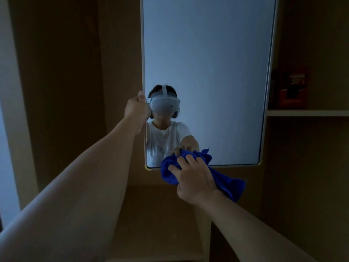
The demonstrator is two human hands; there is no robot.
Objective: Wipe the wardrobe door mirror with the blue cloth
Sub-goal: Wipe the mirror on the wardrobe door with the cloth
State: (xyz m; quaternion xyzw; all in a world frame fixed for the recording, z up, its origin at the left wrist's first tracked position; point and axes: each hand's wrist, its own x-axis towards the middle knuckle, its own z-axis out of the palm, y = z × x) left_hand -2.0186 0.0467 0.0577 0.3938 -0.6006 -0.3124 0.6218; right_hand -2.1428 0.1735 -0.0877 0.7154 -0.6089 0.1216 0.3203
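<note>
Blue cloth (222,178) bunched at mirror (207,63) bottom edge, lower centre of frame. Our right hand (194,178) closed round cloth, pressing it to glass. Our left hand (136,108) curled on mirror's left edge, steadying door. We judge: flatten cloth, overlap strokes upward, keep door braced. Shelf (307,112) at right holds red box (291,87).

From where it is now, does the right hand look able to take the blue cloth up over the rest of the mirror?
Probably yes: the right hand already presses the blue cloth at the mirror bottom edge, and nothing blocks the glass above.
</note>
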